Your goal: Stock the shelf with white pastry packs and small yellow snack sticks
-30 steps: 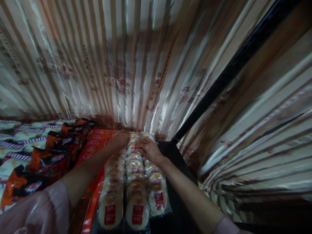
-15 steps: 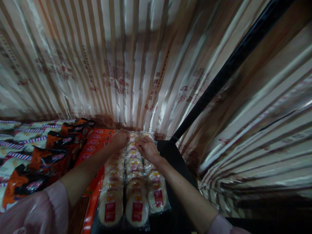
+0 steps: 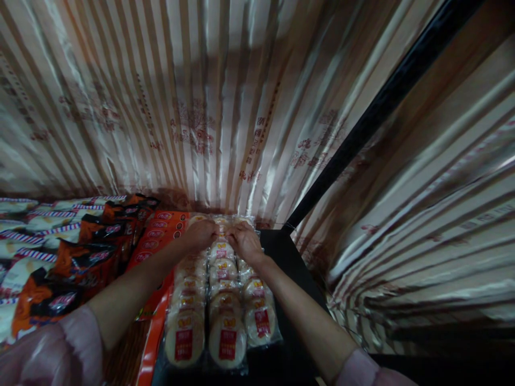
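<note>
Three rows of clear-wrapped round flat cakes, with red and yellow labels, overlap one another on a black surface. At the far end of the middle row, my left hand has its fingers curled in at the left edge of a wrapped cake. Opposite it, my right hand is closed at that cake's right side, its fingertips bent down. The two hands nearly meet over the row. My fingertips and part of the cake they pinch are hard to make out in the dim light.
Beside the rows on the left lies a red-orange printed box. Further left stand orange and black bags and white packets with striped edges. A black pole rises from the back corner, before the pleated curtain.
My left hand has moved slightly right and down, closer to my right hand. The right hand has shifted a little, and the view has tilted slightly.
</note>
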`<act>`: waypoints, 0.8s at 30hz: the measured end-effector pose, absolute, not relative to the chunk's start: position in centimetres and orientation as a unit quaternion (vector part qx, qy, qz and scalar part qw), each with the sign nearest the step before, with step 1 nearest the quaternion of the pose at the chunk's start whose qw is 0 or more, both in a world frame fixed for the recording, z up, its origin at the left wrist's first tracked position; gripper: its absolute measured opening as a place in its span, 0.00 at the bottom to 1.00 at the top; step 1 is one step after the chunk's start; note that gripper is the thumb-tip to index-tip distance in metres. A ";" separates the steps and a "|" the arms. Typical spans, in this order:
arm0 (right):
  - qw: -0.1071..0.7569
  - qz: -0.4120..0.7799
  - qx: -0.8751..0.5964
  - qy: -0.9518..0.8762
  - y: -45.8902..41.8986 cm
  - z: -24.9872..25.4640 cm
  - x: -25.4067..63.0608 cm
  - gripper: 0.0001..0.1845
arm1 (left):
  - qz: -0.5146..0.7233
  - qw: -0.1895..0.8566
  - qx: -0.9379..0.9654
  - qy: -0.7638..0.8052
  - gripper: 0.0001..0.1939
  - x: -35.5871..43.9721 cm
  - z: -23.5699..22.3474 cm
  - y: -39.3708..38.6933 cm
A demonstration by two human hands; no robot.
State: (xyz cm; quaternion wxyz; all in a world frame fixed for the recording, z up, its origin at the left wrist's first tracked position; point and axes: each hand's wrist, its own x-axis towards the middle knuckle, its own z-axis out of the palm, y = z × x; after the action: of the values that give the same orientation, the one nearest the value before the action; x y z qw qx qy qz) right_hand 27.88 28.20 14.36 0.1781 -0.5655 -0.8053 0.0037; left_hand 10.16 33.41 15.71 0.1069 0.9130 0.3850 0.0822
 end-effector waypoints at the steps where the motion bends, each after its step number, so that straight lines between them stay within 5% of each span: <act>1: 0.177 0.002 -0.567 -0.805 28.3 14.3 27.9 0.06 | 0.080 0.104 0.912 0.388 0.08 10.2 15.7 33.4; 13: 0.226 0.000 -0.540 -0.811 26.5 15.0 28.0 0.08 | 0.082 0.085 0.905 0.409 0.09 10.4 15.6 32.9; 24: 0.159 0.025 -0.473 -0.866 24.5 15.7 28.0 0.06 | 0.074 0.071 0.903 0.416 0.10 10.5 16.0 32.4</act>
State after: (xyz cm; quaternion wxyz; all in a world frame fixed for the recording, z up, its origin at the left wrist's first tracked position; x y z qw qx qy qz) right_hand 27.96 24.53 15.66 0.1586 -0.4733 -0.8661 0.0252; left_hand 10.51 32.36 16.01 0.0711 0.9034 0.4163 0.0740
